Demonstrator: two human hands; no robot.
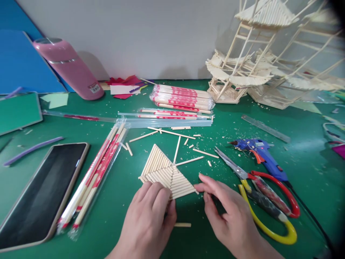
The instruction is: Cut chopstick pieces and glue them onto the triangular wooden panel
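while one phone [43, 194] lies toward the bench's near left corner, one pink bottle [71, 70] stands by the back edge. just right of the phone, two clear-wrapped packets of sticks [97, 176] with red print lie slantwise. close to the front edge, the left hand [149, 214] has its fingers pressed together and curled over the near edge of one stick panel [174, 177], gripping it; its thumb is bent in beside that edge. the panel sits midway along the bench's front half, with three wedges of sticks showing and two bare sticks [176, 151] jutting toward the back edge. the right hand [231, 212] is half spread, thumb slightly apart, a fingertip touching the panel's right corner. farther right lie one pair of scissors [265, 204], one blue glue gun [265, 154] and one clear ruler [265, 128]. two stick models [250, 80] stand at the back right corner.
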